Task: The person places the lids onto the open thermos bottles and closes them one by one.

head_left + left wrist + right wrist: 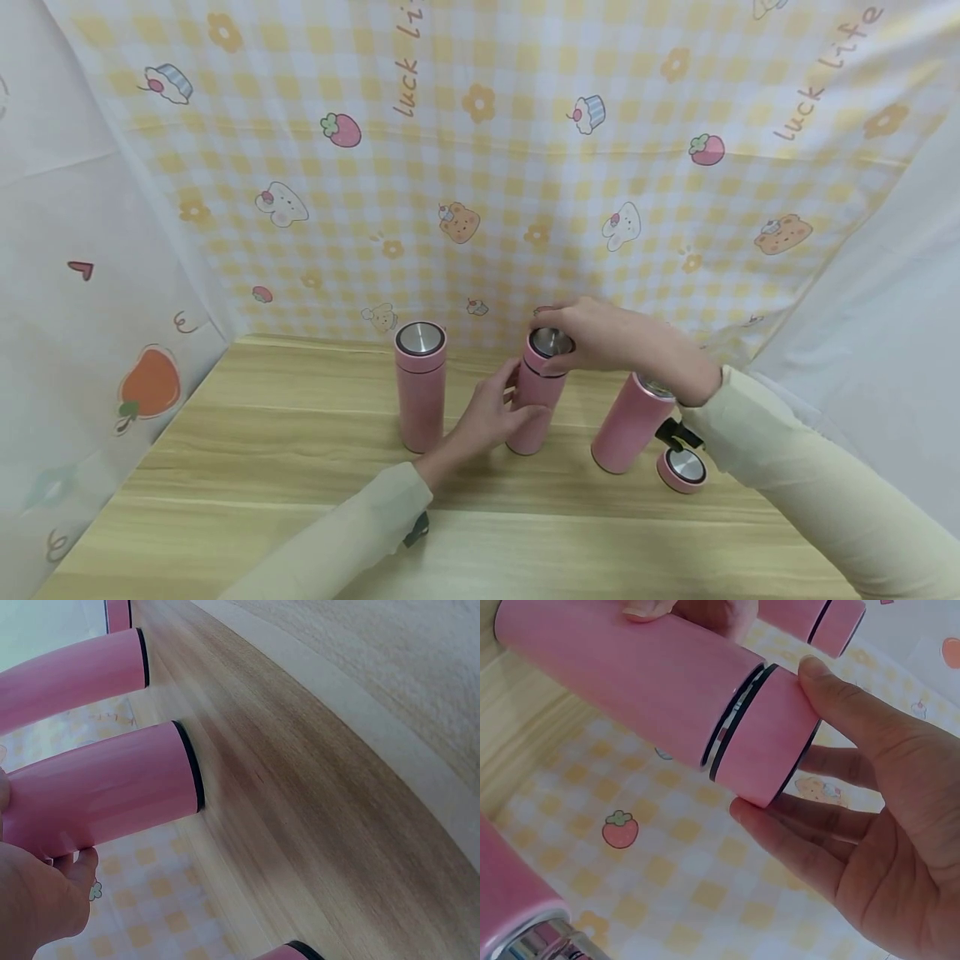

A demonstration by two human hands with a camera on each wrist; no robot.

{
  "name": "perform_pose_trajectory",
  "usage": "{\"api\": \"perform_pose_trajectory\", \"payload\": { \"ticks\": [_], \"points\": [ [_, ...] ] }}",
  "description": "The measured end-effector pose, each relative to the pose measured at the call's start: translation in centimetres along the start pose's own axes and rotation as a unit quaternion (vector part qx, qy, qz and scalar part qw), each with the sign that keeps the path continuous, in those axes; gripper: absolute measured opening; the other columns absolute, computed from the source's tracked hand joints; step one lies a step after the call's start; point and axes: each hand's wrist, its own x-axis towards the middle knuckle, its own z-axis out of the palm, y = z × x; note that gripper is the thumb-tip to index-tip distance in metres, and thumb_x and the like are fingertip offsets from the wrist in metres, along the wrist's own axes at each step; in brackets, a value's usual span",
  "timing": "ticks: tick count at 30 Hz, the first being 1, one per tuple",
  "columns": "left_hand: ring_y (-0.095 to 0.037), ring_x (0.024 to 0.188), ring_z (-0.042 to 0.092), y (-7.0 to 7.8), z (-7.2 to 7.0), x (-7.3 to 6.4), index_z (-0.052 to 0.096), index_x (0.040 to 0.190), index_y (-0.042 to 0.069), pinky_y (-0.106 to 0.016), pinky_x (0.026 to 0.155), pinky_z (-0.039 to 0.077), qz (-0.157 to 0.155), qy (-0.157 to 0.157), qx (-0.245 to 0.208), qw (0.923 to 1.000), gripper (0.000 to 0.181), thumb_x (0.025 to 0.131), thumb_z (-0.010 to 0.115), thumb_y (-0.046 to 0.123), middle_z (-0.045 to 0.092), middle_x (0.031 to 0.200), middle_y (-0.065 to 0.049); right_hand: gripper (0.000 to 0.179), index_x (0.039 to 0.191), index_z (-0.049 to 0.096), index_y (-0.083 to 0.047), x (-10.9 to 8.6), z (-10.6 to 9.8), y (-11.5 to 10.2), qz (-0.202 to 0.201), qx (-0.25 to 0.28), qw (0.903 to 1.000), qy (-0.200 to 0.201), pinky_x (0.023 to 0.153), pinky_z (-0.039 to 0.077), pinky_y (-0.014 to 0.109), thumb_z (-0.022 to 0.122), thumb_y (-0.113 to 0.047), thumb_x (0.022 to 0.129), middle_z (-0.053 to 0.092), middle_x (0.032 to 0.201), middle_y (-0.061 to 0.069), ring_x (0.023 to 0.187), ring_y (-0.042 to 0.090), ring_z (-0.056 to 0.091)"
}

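Three pink thermos bottles stand in a row. My left hand (491,414) grips the body of the middle thermos (534,408), thumb on one side and fingers on the other. On its top, my right hand (596,335) pinches the pink lid (769,735) between thumb and fingers. A thin gap with a shiny neck shows between this lid and the body in the right wrist view. At the left is the capped thermos (422,400) with its silver-topped lid. The right-hand thermos (626,429) has no lid on; its metal neck (547,941) shows.
A loose pink lid (682,469) with a silver top lies on the wooden table (300,433), beside the uncapped thermos. Behind the bottles hangs a yellow checked cloth (525,167). White cloth (97,217) closes off the left side.
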Motion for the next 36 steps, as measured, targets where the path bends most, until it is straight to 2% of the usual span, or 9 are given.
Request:
{"api": "perform_pose_trajectory", "payload": {
  "ticks": [3,6,10,13,16,20,24,28,36],
  "points": [
    [-0.017,0.126,0.055,0.0,0.0,0.0,0.046,0.146,0.016,-0.041,0.101,0.051,0.001,-0.002,-0.001,1.0,0.063,0.092,0.08,0.018,0.059,0.137,-0.002,0.041,0.116,0.069,-0.002,0.1,0.1,-0.2,0.003,-0.017,0.9998,0.008,0.069,0.057,0.033,0.087,-0.019,0.083,0.067,0.097,0.005,0.081,0.02,0.066],
    [-0.016,0.126,0.055,0.0,0.0,0.0,0.047,0.145,0.017,-0.042,0.101,0.051,0.002,-0.002,-0.002,1.0,0.062,0.092,0.079,0.018,0.059,0.137,-0.001,0.041,0.115,0.069,-0.002,0.1,0.2,-0.4,0.007,-0.035,0.9993,0.016,0.067,0.057,0.034,0.086,-0.023,0.084,0.067,0.094,0.006,0.078,0.021,0.066],
    [-0.016,0.126,0.055,0.1,0.0,0.0,0.047,0.145,0.017,-0.041,0.101,0.05,0.002,-0.003,-0.003,1.0,0.063,0.092,0.08,0.018,0.059,0.137,-0.001,0.052,0.123,0.067,0.0,-0.2,0.4,-0.4,0.007,-0.049,0.9984,0.027,0.072,0.058,0.04,0.085,-0.029,0.085,0.069,0.106,0.012,0.083,0.024,0.067],
    [-0.016,0.126,0.055,0.1,0.0,0.0,0.045,0.147,0.016,-0.041,0.101,0.05,0.0,-0.004,-0.003,1.0,0.065,0.092,0.079,0.017,0.059,0.138,-0.001,0.062,0.131,0.063,0.0,-0.5,0.4,-0.2,-0.006,-0.049,0.9982,0.034,0.082,0.058,0.045,0.085,-0.035,0.085,0.067,0.12,0.016,0.095,0.029,0.067],
    [-0.017,0.127,0.055,0.1,0.0,0.0,0.044,0.149,0.015,-0.04,0.102,0.05,-0.002,-0.004,-0.001,1.0,0.066,0.092,0.079,0.017,0.058,0.139,-0.002,0.068,0.138,0.06,-0.002,-0.8,0.2,0.1,-0.013,-0.027,0.9993,0.021,0.093,0.054,0.049,0.085,-0.035,0.084,0.061,0.132,0.02,0.112,0.036,0.063],
    [-0.019,0.126,0.055,0.2,0.0,0.0,0.043,0.149,0.012,-0.039,0.102,0.05,-0.007,-0.004,0.001,1.0,0.066,0.093,0.078,0.019,0.058,0.14,-0.005,0.072,0.146,0.054,-0.007,-1.2,-0.3,0.6,-0.013,0.029,0.9992,-0.024,0.104,0.047,0.052,0.087,-0.019,0.084,0.047,0.148,0.022,0.133,0.039,0.048],
    [-0.02,0.126,0.055,0.3,0.0,0.0,0.044,0.149,0.009,-0.039,0.102,0.05,-0.009,-0.002,0.004,0.9999,0.067,0.093,0.078,0.022,0.058,0.139,-0.007,0.072,0.148,0.053,-0.009,-1.4,-0.7,1.2,-0.039,0.063,0.9956,-0.057,0.111,0.04,0.051,0.084,-0.004,0.083,0.039,0.157,0.017,0.142,0.038,0.036],
    [-0.019,0.126,0.055,0.3,0.0,-0.1,0.044,0.149,0.01,-0.039,0.101,0.051,-0.008,-0.004,0.006,0.9999,0.068,0.093,0.079,0.023,0.058,0.139,-0.006,0.063,0.143,0.058,-0.006,-1.2,-0.9,1.5,-0.066,0.079,0.9924,-0.067,0.114,0.036,0.049,0.08,0.004,0.084,0.046,0.152,0.014,0.143,0.035,0.036],
    [-0.017,0.126,0.055,0.2,0.0,0.0,0.043,0.149,0.012,-0.037,0.101,0.05,-0.013,-0.004,0.006,0.9999,0.069,0.092,0.079,0.022,0.058,0.139,-0.005,0.057,0.134,0.064,-0.002,-0.8,-0.9,1.5,-0.067,0.08,0.9929,-0.057,0.11,0.042,0.047,0.082,0.006,0.08,0.061,0.138,0.01,0.138,0.035,0.044]
  ]
}}
